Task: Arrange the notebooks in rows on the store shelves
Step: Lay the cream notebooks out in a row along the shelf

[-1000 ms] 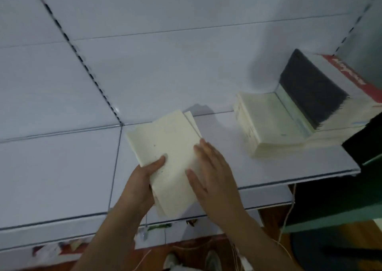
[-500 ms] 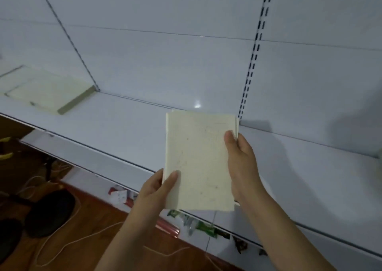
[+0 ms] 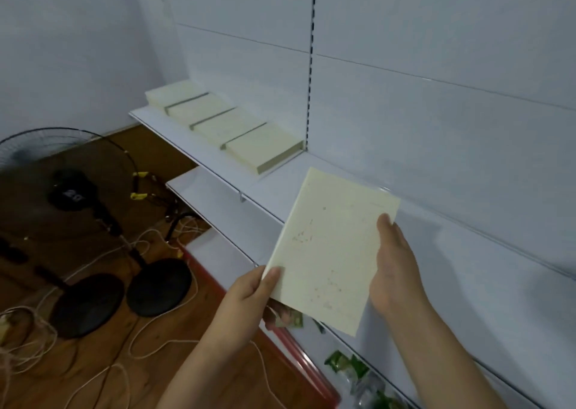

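Notebook held over the white shelf

Gripping the lower left corner of the cream notebook (image 3: 330,249): left hand (image 3: 249,293), thumb on the cover, fingers curled underneath. Clasping the right edge: right hand (image 3: 392,268), thumb lying along the cover's side, remaining fingers hidden behind. Hovering tilted above the front of the white shelf (image 3: 467,268), clear of its surface, near corner sticking out past the shelf edge. Showing a plain pale cover speckled with small brownish marks, and a thin white edge along the left side.

Lying flat further back on the same shelf, toward the left: row of notebooks (image 3: 224,125), four cream ones side by side against the back panel, edges touching or nearly so. Running up the back panel just right of that row: slotted upright (image 3: 310,65).

Standing far left on the wooden floor (image 3: 93,362): black fan (image 3: 62,171), round bases beside it, pale cords trailing around. Jutting out below: lower shelves (image 3: 218,196). Sitting at lower right under the shelf: green packets (image 3: 346,365).
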A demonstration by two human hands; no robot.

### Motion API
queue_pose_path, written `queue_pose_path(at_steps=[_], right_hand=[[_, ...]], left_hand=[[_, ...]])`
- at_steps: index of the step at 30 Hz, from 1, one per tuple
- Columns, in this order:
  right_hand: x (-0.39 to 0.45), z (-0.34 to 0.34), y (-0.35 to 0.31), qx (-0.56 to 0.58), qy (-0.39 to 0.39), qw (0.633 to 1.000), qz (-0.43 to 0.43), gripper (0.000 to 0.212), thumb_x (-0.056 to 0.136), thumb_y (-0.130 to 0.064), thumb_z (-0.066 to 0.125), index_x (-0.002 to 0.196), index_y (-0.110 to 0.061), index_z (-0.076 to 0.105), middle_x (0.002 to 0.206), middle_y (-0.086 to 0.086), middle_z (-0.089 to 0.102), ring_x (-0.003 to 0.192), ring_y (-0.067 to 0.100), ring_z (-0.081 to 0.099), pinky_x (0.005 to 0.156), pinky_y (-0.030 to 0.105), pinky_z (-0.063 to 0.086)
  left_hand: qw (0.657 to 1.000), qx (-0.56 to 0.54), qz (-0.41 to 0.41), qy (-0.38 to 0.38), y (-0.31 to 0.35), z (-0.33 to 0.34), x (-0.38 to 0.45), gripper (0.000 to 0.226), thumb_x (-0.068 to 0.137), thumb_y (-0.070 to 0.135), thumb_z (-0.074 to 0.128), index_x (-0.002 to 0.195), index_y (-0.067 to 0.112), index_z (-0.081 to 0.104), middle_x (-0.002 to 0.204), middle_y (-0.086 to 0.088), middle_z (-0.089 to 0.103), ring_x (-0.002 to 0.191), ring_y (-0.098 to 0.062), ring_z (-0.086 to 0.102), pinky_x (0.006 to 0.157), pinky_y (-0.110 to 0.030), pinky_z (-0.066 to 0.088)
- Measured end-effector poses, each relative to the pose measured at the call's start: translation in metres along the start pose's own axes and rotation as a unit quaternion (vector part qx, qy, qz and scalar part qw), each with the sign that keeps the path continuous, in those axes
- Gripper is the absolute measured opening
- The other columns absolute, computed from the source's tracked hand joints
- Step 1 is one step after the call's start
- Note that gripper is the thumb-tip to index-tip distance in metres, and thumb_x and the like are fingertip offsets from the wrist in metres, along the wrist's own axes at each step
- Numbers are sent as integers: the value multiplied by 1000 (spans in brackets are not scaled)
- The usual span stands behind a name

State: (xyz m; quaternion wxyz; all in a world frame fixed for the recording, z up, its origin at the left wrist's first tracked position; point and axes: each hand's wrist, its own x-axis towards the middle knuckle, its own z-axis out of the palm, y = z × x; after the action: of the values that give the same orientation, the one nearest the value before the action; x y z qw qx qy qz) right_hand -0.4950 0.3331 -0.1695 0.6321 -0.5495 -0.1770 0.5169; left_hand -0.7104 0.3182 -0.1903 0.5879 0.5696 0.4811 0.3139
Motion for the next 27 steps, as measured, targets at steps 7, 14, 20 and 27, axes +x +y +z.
queue_pose_path(at_steps=[7,14,20,27], right_hand=[[69,96,16,25,0,1000,6,31,102,-42,44,125,-27,58,119,2,67,105,22,65,87,42,53],[181,204,29,47,-47,997,40,35,104,-40,41,132,-24,53,117,0,66,101,19,64,73,34,51],[266,304,38,31,-89,993,74,33,105,-35,40,127,-19,58,118,3,70,103,18,68,86,37,54],[336,400,43,6,-118,989,90,27,104,-19,45,123,-9,62,114,6,72,107,20,68,93,39,53]], left_hand=[[995,-54,-9,82,-11,-77,72,30,99,34,47,117,14,59,95,-5,72,76,-21,69,61,-25,54],[992,-33,-2,124,-3,-180,184,25,102,21,49,121,23,64,97,0,73,81,-14,67,68,-20,53],[982,24,-19,185,14,-273,266,25,101,22,50,118,35,64,81,4,70,75,-12,65,69,-22,55],[975,-16,-38,218,20,-360,335,24,104,17,45,120,28,59,88,4,70,80,-14,66,76,-27,59]])
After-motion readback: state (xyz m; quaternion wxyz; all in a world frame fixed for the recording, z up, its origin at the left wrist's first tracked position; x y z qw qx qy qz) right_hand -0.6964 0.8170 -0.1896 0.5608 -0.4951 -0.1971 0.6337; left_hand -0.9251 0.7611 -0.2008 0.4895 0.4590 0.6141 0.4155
